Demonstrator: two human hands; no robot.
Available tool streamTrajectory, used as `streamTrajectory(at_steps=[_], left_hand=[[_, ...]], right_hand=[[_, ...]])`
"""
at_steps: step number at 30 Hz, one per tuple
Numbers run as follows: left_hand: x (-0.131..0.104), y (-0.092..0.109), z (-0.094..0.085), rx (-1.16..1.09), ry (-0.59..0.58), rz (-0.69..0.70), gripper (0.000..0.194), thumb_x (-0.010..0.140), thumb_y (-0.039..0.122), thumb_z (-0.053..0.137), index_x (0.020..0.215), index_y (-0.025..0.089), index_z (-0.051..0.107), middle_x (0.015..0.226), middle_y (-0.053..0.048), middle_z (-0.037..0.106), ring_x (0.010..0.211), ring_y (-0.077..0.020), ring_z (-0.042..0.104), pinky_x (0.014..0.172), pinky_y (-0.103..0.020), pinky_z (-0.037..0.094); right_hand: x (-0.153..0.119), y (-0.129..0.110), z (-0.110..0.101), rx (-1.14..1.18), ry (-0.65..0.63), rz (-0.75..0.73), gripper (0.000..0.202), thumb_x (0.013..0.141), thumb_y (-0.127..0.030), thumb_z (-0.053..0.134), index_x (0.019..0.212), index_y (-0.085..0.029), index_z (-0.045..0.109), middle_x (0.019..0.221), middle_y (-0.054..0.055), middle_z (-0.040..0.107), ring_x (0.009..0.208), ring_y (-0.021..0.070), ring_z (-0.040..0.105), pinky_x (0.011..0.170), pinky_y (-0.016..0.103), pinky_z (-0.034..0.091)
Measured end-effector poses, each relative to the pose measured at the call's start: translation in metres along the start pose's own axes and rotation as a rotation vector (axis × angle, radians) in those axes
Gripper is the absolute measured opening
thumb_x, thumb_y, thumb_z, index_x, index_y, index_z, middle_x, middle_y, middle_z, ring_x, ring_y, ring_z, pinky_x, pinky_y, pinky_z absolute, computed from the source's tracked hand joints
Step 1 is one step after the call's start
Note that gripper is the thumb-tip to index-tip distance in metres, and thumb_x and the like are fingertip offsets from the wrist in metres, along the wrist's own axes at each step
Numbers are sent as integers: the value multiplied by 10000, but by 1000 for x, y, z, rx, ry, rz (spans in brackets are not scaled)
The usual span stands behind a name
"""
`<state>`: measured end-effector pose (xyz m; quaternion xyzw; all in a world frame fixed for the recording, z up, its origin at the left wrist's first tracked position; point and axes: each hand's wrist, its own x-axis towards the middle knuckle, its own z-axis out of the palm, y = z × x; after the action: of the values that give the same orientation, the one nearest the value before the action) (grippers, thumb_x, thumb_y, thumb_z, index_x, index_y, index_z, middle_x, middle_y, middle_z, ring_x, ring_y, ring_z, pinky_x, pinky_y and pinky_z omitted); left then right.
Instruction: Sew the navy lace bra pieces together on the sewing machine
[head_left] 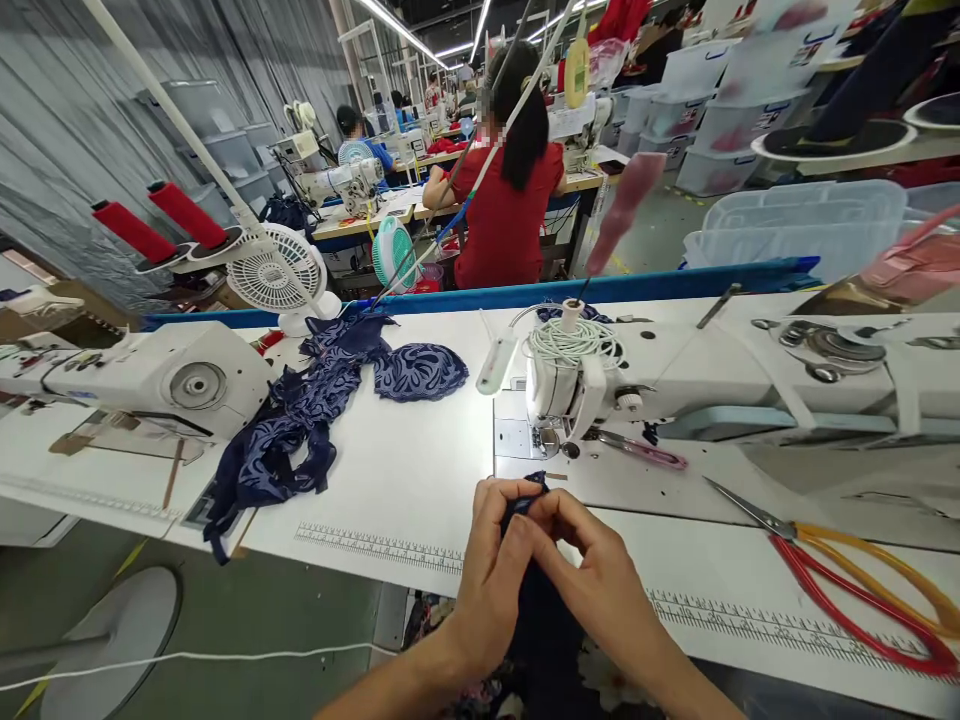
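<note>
My left hand (pixel 491 570) and my right hand (pixel 589 560) meet at the front edge of the sewing table, fingers pinched together on a piece of dark navy fabric (pixel 544 610). Part of the cloth pokes up above the fingertips, and the rest hangs down toward my lap. Just beyond my hands is the needle area of a white sewing machine (pixel 570 390), with a coil of pale green cord (pixel 574 343) on its head. Left of it lies a patterned navy cup piece (pixel 420 372), beside a heap of navy lace pieces (pixel 300 430).
Large scissors (pixel 862 580) with orange and red handles rest at right. Pink-handled tweezers (pixel 641 448) lie by the needle. Another machine (pixel 187 385), a white fan (pixel 277 270) and red thread cones (pixel 184 215) stand left. A person in red (pixel 506 210) sits ahead.
</note>
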<state>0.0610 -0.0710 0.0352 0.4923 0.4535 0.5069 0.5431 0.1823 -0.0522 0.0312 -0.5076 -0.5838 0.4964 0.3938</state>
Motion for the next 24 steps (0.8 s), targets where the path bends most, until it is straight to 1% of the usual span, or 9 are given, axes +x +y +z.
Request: streamTrajectory(at_steps=[2, 4, 5, 7, 10, 13, 18, 21, 24], left_hand=[[-1, 4, -2, 13, -17, -12, 425, 980, 538, 390, 1164, 196, 563, 1131, -98, 548, 1092, -225, 521, 977, -352, 422], [4, 9, -8, -12, -29, -102, 397, 986, 523, 392, 1128, 199, 573, 1082, -77, 564, 1042, -201, 528, 931, -326, 432], [8, 12, -12, -33, -49, -160, 367, 978, 510, 430, 1099, 197, 578, 1035, -61, 572, 989, -183, 533, 885, -304, 438], [17, 16, -20, -43, -137, -250, 306, 925, 468, 567, 1035, 183, 585, 924, -28, 568, 867, -142, 519, 785, -257, 425], [27, 18, -27, 14, -251, -290, 286, 819, 383, 715, 935, 159, 580, 796, 12, 528, 731, -99, 462, 671, -220, 370], [30, 16, -24, 54, -251, -285, 259, 808, 367, 698, 853, 151, 564, 746, 18, 510, 680, -93, 436, 627, -221, 344], [30, 16, -18, 137, -250, -266, 210, 829, 348, 632, 795, 156, 553, 740, 16, 503, 673, -99, 416, 613, -228, 330], [31, 17, -21, 157, -233, -237, 202, 858, 333, 578, 766, 164, 518, 709, 26, 459, 666, -101, 391, 610, -229, 315], [33, 19, -25, 194, -214, -191, 206, 909, 348, 515, 796, 180, 479, 709, 39, 407, 650, -101, 358, 609, -231, 309]], right_hand=[[-2, 1, -6, 7, -3, 7, 358, 901, -516, 523, 722, -212, 458, 694, -24, 455, 667, 127, 432, 612, 255, 375], [-4, 2, -15, 48, -87, 24, 358, 921, -507, 495, 727, -211, 440, 699, -25, 424, 683, 128, 424, 625, 255, 364], [-4, 2, -20, 70, -124, 35, 354, 928, -501, 486, 732, -212, 428, 704, -28, 405, 683, 126, 410, 625, 252, 356], [-5, 1, -29, 95, -154, 53, 347, 929, -483, 486, 731, -212, 397, 705, -33, 346, 665, 119, 359, 600, 246, 328], [-3, 2, -38, 65, -174, 64, 334, 895, -433, 523, 702, -211, 364, 688, -38, 290, 633, 112, 303, 555, 239, 300], [0, 1, -40, -13, -199, 55, 283, 870, -372, 536, 694, -212, 383, 676, -36, 340, 620, 109, 349, 554, 237, 332], [1, 0, -45, -177, -219, -54, 134, 892, -315, 502, 798, -227, 467, 785, -6, 514, 757, 143, 512, 707, 272, 439], [1, 1, -52, -196, -216, -50, 119, 920, -347, 478, 878, -239, 506, 820, 1, 538, 768, 145, 532, 709, 267, 461], [3, 3, -62, -191, -190, -26, 190, 936, -413, 471, 1033, -264, 538, 903, 20, 578, 836, 158, 567, 724, 259, 485]])
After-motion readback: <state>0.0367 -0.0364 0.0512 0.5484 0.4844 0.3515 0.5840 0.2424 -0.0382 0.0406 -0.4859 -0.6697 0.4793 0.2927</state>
